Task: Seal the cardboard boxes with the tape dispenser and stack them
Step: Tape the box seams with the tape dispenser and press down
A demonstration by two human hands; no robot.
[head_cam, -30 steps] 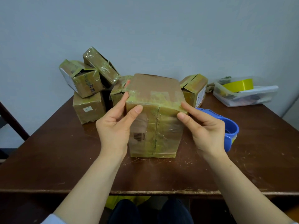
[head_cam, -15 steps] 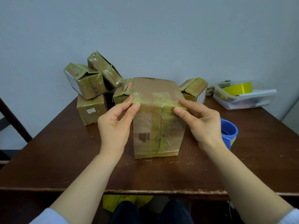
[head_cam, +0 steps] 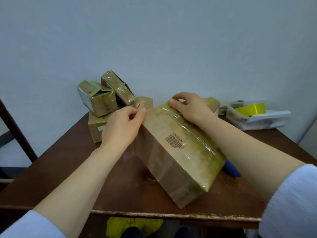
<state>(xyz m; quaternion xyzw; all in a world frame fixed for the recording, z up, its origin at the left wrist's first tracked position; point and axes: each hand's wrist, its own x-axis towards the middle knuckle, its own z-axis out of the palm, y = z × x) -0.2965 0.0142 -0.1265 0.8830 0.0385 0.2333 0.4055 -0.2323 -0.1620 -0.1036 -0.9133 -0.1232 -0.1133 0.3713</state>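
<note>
The large cardboard box (head_cam: pixel 175 152) sits tilted at the middle of the table (head_cam: pixel 60 169). Its near end is low, close to the front edge, and its far end is raised toward the back edge. A barcode label shows on its upper face, and glossy yellowish tape runs along the right part of that face.

The left hand (head_cam: pixel 121 127) grips the box's raised far left corner with its fingers curled against the edge. The right hand (head_cam: pixel 190 107) lies on the taped strip, its fingers hooked over the far top edge.

The blue tape dispenser (head_cam: pixel 231 169) lies on the table just right of the box, mostly hidden behind it.

A pile of small taped boxes (head_cam: pixel 103 100) stands at the far left corner, some leaning on each other. Another small box (head_cam: pixel 213 103) peeks out behind the right hand. Near the far right corner sits a clear plastic tub (head_cam: pixel 267 121) holding a yellow tape roll (head_cam: pixel 252 109).
</note>
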